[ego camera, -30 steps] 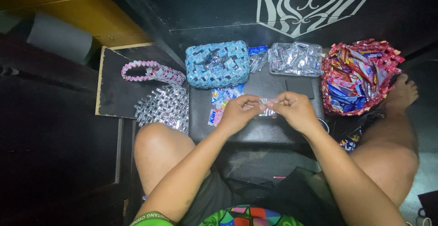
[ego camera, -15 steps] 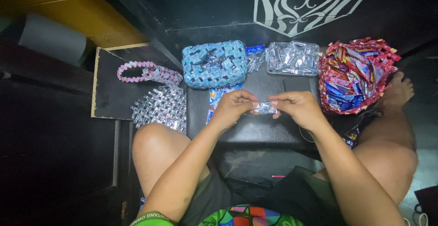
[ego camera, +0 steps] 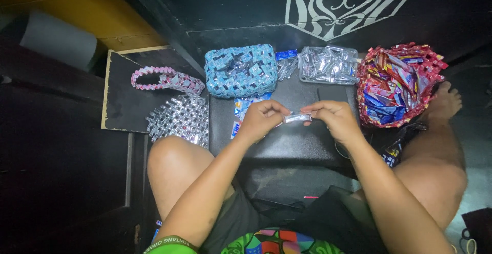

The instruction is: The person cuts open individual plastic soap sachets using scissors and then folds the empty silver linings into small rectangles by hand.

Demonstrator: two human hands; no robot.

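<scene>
Both hands meet over the middle of the black counter [ego camera: 287,144]. The left hand [ego camera: 261,120] and the right hand [ego camera: 333,120] pinch a small folded silver wrapper strip [ego camera: 297,117] between them, fingers clamped on its two ends, so it hangs just above the dark surface.

Behind the hands, a blue woven pouch [ego camera: 241,70] made of folded wrappers sits at the far edge, with a clear tray of silver wrappers [ego camera: 329,64] just beside it on the right. Further right stands a red and blue woven basket [ego camera: 394,84] stuffed with loose wrappers, next to a bare foot. A few blue and white wrappers [ego camera: 243,109] lie flat just beside the left hand.

Off to the left, on a lower dark board [ego camera: 120,105], lie a pink woven band [ego camera: 164,78] and a silver woven panel [ego camera: 179,118], touching the left knee. A white scrollwork sign [ego camera: 343,3] is painted on the black wall beyond.
</scene>
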